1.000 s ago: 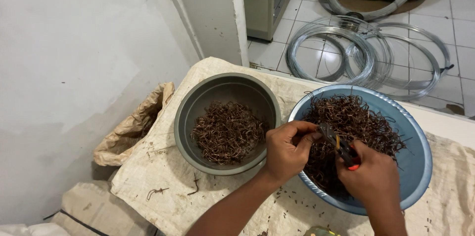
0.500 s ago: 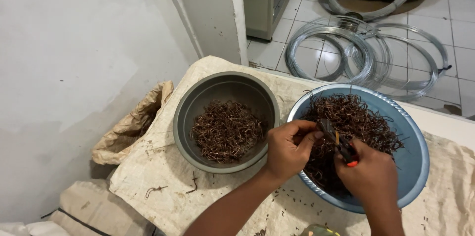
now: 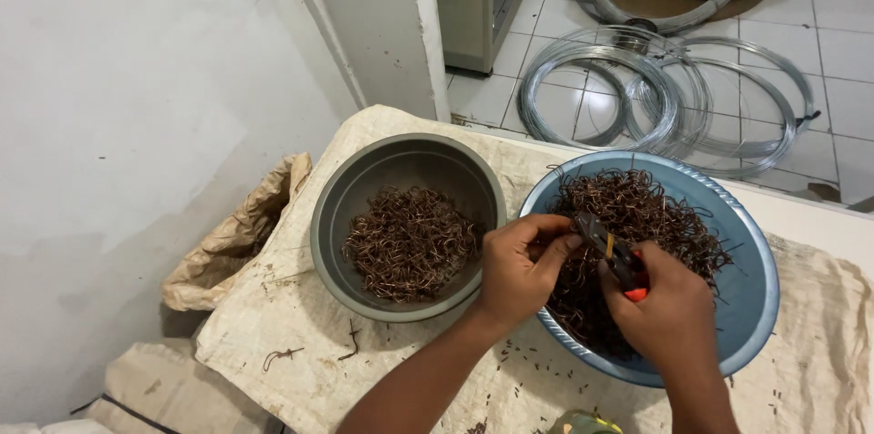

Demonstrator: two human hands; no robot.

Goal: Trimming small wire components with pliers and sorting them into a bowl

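Two hands are working a pair of pliers over a blue basin of tangled wire pieces.

At the far left a crumpled paper sack (image 3: pixel 238 238) is leaning against the bench (image 3: pixel 300 306), which is wearing a woven cloth cover. On it a grey basin (image 3: pixel 339 215) is holding brown wire clips (image 3: pixel 411 243). Just beside it, the left hand (image 3: pixel 521 268) is pinching its fingers (image 3: pixel 546 232) together at the tip of the pliers (image 3: pixel 608 252). The right hand (image 3: pixel 669 320) is wrapping its fingers shut on the red-handled pliers above the blue basin (image 3: pixel 751 261), which is brimming with tangled wire (image 3: pixel 669 215). Beyond, silver wire coils (image 3: pixel 665 92) are lying on the tiled floor.
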